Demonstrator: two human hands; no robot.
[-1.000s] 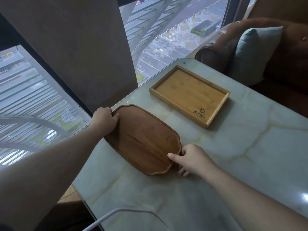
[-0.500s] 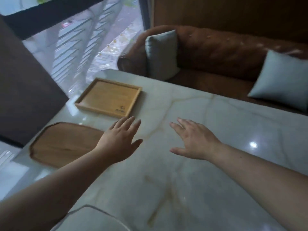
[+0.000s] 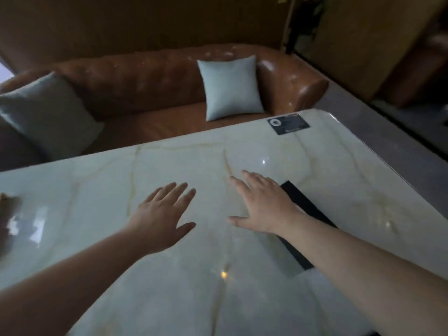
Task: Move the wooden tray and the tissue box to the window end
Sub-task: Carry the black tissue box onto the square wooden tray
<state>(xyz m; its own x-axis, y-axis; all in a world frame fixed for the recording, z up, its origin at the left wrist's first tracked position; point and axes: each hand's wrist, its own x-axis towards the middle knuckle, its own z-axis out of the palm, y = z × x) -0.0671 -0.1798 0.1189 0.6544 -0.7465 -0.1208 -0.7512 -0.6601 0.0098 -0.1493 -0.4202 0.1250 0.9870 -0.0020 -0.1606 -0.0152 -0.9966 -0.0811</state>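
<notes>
Both hands hover flat over the marble table [image 3: 339, 166], fingers spread, palms down, holding nothing. The left hand [image 3: 163, 215] is over the table's middle; the right hand [image 3: 263, 204] is just beside it, toward the right edge. A dark flat object [image 3: 306, 209], partly hidden beneath the right wrist and forearm, lies on the table; whether it is the tissue box I cannot tell. At the far left edge a blurred brown shape [image 3: 6, 204] shows, too unclear to name. A dark card [image 3: 288, 124] sits near the far right corner.
</notes>
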